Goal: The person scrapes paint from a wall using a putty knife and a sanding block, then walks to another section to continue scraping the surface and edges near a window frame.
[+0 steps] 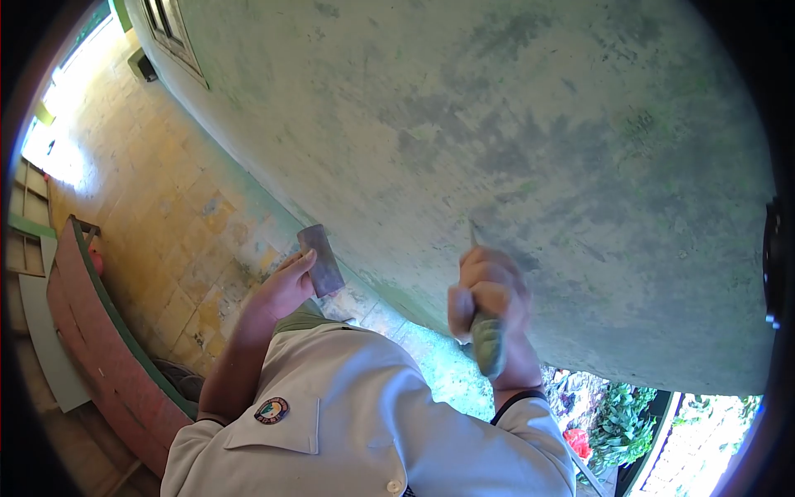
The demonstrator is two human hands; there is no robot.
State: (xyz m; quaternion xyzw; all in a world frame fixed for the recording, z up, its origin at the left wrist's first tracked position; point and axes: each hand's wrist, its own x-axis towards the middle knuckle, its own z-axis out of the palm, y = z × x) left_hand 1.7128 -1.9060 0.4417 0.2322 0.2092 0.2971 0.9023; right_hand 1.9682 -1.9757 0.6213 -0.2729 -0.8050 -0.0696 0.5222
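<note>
My left hand [286, 286] is closed round one long edge of a flat, brown-grey rectangular plate [321, 261], held out in front of the wall's foot. My right hand [493, 286], smeared by motion, is wrapped round a scraper with a thick greenish handle [489, 344]. The handle's butt sticks out below the fist, and a narrow blade [473, 232] shows above it, its tip against or close to the wall. That wall [373, 124] is pale green-white, with grey patches and scuffed marks around the blade.
A worn yellow tiled floor [178, 248] runs along the wall on the left. A long reddish board with a green edge [108, 348] stands at lower left. A framed opening [174, 33] is set in the wall at upper left. Leafy plants [621, 422] show at lower right.
</note>
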